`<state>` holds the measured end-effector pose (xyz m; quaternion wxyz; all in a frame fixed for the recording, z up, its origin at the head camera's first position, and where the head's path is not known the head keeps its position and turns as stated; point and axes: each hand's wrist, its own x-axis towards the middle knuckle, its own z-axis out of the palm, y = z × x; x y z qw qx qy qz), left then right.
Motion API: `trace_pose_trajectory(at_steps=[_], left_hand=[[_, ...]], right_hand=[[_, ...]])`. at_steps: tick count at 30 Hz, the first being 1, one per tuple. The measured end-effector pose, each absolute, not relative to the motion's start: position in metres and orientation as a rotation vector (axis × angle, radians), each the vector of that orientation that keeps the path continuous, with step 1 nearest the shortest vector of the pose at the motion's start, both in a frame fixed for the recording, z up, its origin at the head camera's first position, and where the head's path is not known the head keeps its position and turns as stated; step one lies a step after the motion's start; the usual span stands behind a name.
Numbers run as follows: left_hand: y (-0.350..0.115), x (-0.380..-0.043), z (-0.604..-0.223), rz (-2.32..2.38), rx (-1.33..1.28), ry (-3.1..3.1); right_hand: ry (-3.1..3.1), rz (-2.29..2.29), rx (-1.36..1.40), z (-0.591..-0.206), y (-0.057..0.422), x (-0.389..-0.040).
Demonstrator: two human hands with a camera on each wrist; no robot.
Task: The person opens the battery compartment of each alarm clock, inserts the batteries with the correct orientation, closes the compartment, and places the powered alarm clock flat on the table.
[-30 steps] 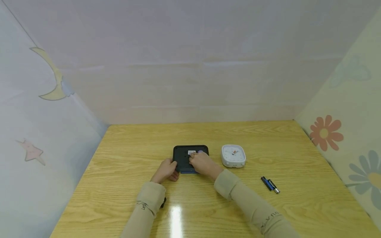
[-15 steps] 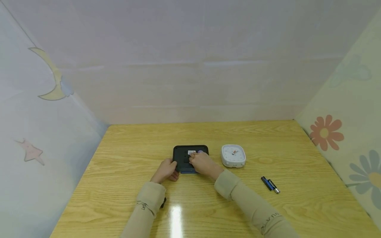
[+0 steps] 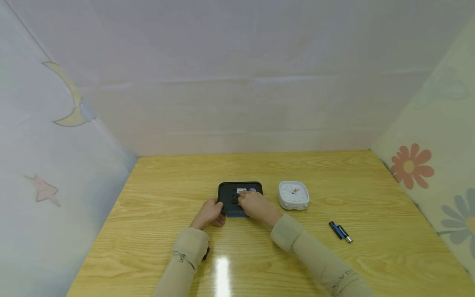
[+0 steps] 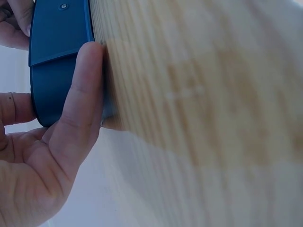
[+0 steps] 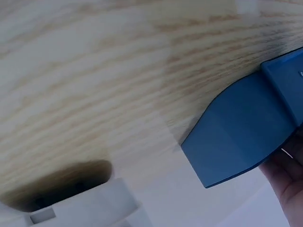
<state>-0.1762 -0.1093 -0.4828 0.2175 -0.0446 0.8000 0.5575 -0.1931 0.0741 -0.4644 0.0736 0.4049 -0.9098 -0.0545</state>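
A black rectangular device (image 3: 227, 196) with rounded corners lies on the table, its back upward with a white label and a purple sticker. My left hand (image 3: 208, 213) grips its left edge, thumb on the upper face and fingers along the side; the left wrist view shows this hand (image 4: 52, 137) against the dark casing (image 4: 57, 35). My right hand (image 3: 256, 205) bends its fingers over the middle of the back, beside a small dark rectangle (image 3: 235, 199). I cannot tell whether those fingertips pinch a part there. In the right wrist view the casing (image 5: 241, 127) shows beside curled fingers.
A white square alarm clock (image 3: 293, 195) stands face up to the right of the black device. Two small batteries (image 3: 336, 230) lie side by side farther right on the wooden table (image 3: 167, 181). Printed cloth walls (image 3: 237, 111) rise at the back and both sides.
A small dark rectangle has come into view beside my right fingertips on the device's back. The head view has shifted slightly; my left hand keeps its grip.
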Motion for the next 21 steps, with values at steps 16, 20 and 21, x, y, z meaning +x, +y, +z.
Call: trace_pose_trajectory(at_steps=[16,20,21], left_hand=[[-0.1081,-0.1766,-0.4811,1.541,-0.11,2.222],[-0.1069,-0.1765,-0.4817,1.537,-0.102,2.225],[-0.1065,-0.1765,-0.4817,1.536,-0.104,2.223]], right_hand=[[-2.674,0.069,1.148,-0.4727,0.0763,-0.19],[-2.709,0.014,1.108,-0.4739,0.0758,-0.1888],[-2.718,0.009,1.097,-0.4742,0.0757,-0.1886]])
